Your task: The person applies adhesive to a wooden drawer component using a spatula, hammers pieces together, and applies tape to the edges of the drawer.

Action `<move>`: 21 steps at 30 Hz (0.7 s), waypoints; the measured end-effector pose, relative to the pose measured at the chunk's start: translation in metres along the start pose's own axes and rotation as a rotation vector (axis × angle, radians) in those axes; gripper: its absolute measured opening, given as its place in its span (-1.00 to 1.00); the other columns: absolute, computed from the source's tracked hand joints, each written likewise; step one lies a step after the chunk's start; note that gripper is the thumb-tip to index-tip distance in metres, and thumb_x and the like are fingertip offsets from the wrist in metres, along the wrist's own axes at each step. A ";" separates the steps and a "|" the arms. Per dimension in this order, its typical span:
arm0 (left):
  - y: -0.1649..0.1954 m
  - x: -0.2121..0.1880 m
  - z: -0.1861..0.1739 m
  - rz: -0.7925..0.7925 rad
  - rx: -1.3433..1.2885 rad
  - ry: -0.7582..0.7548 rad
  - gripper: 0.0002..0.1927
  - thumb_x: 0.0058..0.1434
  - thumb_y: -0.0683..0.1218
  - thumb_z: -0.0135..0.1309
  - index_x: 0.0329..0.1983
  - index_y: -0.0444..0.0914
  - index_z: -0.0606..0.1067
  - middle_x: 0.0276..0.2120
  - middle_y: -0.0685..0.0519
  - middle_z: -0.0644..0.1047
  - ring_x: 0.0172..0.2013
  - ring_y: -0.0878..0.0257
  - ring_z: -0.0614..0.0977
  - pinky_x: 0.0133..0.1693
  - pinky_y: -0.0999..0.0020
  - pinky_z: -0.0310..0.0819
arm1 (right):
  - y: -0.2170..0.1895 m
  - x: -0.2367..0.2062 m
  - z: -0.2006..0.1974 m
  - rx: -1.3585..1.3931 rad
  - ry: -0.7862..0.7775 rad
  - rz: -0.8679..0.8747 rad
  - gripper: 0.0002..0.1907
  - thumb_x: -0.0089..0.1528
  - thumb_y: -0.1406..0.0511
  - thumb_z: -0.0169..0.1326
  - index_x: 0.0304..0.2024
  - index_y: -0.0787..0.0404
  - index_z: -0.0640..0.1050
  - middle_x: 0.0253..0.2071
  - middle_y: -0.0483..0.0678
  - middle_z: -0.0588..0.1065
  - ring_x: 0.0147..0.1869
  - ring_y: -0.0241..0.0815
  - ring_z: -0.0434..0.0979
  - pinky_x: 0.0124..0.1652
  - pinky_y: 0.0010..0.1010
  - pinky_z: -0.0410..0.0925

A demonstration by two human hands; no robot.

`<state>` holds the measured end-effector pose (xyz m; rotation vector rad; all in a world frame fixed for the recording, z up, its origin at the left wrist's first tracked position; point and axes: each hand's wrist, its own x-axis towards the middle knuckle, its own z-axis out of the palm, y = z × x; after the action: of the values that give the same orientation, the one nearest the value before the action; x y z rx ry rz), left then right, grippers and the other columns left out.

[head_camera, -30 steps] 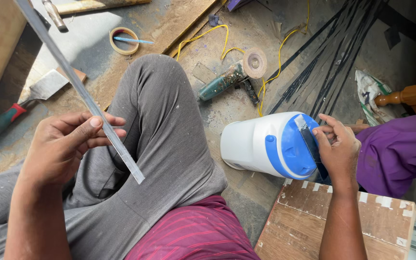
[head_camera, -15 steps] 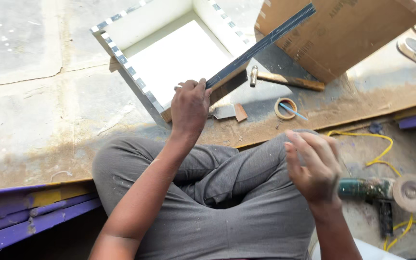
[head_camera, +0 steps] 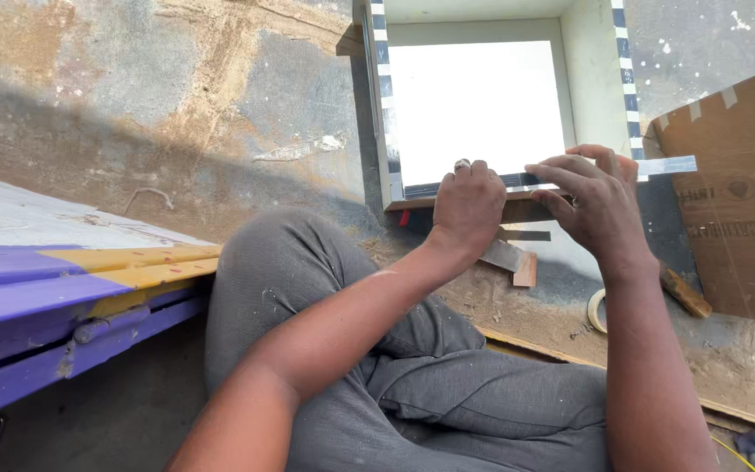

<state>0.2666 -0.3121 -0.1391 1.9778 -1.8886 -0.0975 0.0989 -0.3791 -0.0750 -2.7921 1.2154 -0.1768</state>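
Note:
A square wooden frame [head_camera: 380, 105] with a white panel inside and black-and-white checked edging lies on the dusty floor ahead of my knees. A flat metal strip [head_camera: 668, 165] lies across the frame's near edge. My left hand [head_camera: 467, 206] presses down on the strip with curled fingers. My right hand [head_camera: 594, 199] grips the same strip further right, fingertips on top. My grey-trousered legs fill the lower middle.
A brown cardboard sheet [head_camera: 740, 201] leans at the right. A roll of tape [head_camera: 597, 310] and a wooden-handled tool [head_camera: 683, 293] lie under my right wrist. A small wood block [head_camera: 524, 269] sits below the frame. A purple and yellow board [head_camera: 63, 297] runs along the left.
The view has swung from the blue and white container to the frame. My left hand brought the metal strip down onto the frame's near edge, and my right hand has joined it on the strip.

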 end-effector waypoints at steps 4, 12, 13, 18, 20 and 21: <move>0.002 -0.001 0.007 0.006 0.005 -0.006 -0.94 0.10 -0.21 0.15 -0.44 -0.33 0.56 -0.33 -0.08 0.55 -0.24 0.13 0.62 -0.27 0.29 0.59 | 0.013 -0.003 0.019 0.153 -0.010 0.003 -0.70 0.26 0.23 0.28 0.06 -0.09 0.68 0.06 -0.20 0.59 0.32 -0.13 0.43 0.26 -0.20 0.34; 0.001 -0.002 0.005 -0.014 0.069 -0.079 -0.92 0.16 -0.21 0.17 -0.43 -0.32 0.54 -0.34 -0.04 0.52 -0.26 0.23 0.59 -0.33 0.37 0.57 | 0.019 0.002 0.034 0.214 -0.054 0.065 -0.73 0.23 0.26 0.31 0.00 -0.09 0.70 0.01 -0.20 0.60 0.16 -0.20 0.52 0.07 -0.25 0.42; 0.000 -0.003 0.004 -0.017 0.075 -0.079 -0.93 0.14 -0.21 0.18 -0.43 -0.31 0.54 -0.34 -0.03 0.52 -0.25 0.23 0.58 -0.33 0.37 0.56 | 0.019 0.002 0.035 0.178 -0.044 0.049 -0.74 0.22 0.26 0.32 -0.03 -0.08 0.71 -0.01 -0.19 0.61 0.14 -0.19 0.52 0.06 -0.24 0.42; -0.003 -0.003 0.006 -0.059 0.139 -0.143 -0.93 0.15 -0.20 0.18 -0.40 -0.31 0.55 -0.31 -0.03 0.53 -0.23 0.23 0.59 -0.33 0.37 0.57 | 0.025 0.006 0.046 0.248 -0.029 0.020 -0.74 0.19 0.28 0.34 -0.06 -0.05 0.70 -0.01 -0.18 0.61 0.18 -0.18 0.52 0.11 -0.26 0.46; -0.004 -0.002 0.008 -0.068 0.153 -0.161 -0.92 0.15 -0.19 0.18 -0.38 -0.33 0.56 -0.31 -0.04 0.53 -0.21 0.23 0.60 -0.34 0.39 0.58 | 0.027 0.008 0.053 0.318 -0.035 0.025 -0.75 0.20 0.30 0.33 -0.06 -0.03 0.70 0.03 -0.17 0.61 0.21 -0.18 0.53 0.13 -0.28 0.47; -0.005 -0.002 0.009 -0.063 0.152 -0.180 -0.92 0.17 -0.19 0.18 -0.37 -0.34 0.56 -0.31 -0.04 0.53 -0.21 0.23 0.60 -0.35 0.39 0.58 | 0.028 0.010 0.057 0.362 -0.035 0.033 -0.75 0.19 0.30 0.33 -0.06 -0.01 0.69 0.05 -0.16 0.61 0.22 -0.18 0.54 0.13 -0.29 0.48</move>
<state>0.2685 -0.3125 -0.1492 2.1962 -1.9968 -0.1586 0.0935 -0.4033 -0.1339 -2.4529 1.0942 -0.3094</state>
